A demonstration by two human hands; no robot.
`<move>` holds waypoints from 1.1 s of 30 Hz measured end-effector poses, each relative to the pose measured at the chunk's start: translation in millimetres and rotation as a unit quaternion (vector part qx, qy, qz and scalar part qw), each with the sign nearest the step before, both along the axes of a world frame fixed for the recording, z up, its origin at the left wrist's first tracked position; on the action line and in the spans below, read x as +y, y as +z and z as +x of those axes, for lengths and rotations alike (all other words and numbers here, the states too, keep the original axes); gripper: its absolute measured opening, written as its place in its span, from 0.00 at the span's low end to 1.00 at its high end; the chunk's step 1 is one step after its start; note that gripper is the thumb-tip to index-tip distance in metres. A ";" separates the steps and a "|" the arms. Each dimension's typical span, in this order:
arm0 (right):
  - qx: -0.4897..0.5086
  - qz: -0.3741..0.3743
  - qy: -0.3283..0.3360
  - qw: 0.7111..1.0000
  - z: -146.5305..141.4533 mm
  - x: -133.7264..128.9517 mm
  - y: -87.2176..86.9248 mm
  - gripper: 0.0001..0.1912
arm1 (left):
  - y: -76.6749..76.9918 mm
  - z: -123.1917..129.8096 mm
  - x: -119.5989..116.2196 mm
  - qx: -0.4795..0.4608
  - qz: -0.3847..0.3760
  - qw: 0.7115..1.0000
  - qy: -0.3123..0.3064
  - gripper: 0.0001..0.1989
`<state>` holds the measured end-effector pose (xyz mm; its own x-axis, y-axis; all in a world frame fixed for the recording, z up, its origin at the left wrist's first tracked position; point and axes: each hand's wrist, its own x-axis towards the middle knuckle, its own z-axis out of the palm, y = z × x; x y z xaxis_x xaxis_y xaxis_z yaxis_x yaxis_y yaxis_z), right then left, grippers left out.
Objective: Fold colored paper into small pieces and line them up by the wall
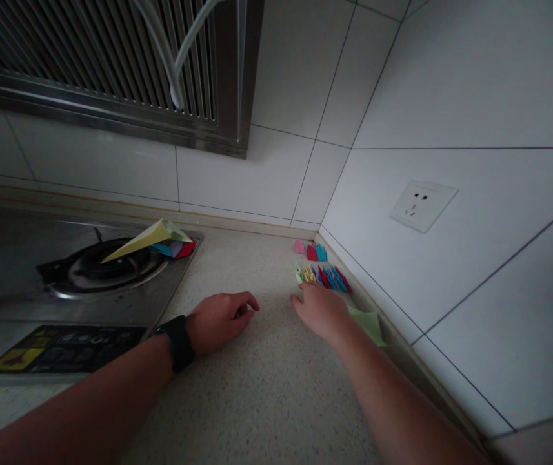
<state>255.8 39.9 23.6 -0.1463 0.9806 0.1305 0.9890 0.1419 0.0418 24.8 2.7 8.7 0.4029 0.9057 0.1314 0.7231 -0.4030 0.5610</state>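
A row of small folded papers in several colours stands on the speckled counter near the right wall. My right hand is at the near left end of this row, its fingertips by the yellow and green ones; whether it grips one is hidden. Behind the row lie a pink folded paper and red and blue ones. Partly under my right forearm is a pale green sheet. My left hand, a black watch on its wrist, rests over the counter with curled, slightly parted fingers and nothing in them.
On the left, a gas stove bears a yellow paper plane and blue, purple and red folded papers. A range hood with a white cable hangs above. A socket is on the right tiled wall.
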 end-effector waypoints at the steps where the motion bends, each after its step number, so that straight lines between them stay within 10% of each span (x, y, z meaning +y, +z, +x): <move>1: -0.001 0.001 0.000 1.000 0.1 -0.1 -0.1 0.20 | -0.2 -0.1 0.2 0.000 0.001 1.000 -0.001 0.14; 33: -0.011 0.017 -0.001 1.000 1.8 -1.8 7.3 0.19 | 1.5 -0.6 -1.4 0.023 0.003 1.000 -0.010 0.14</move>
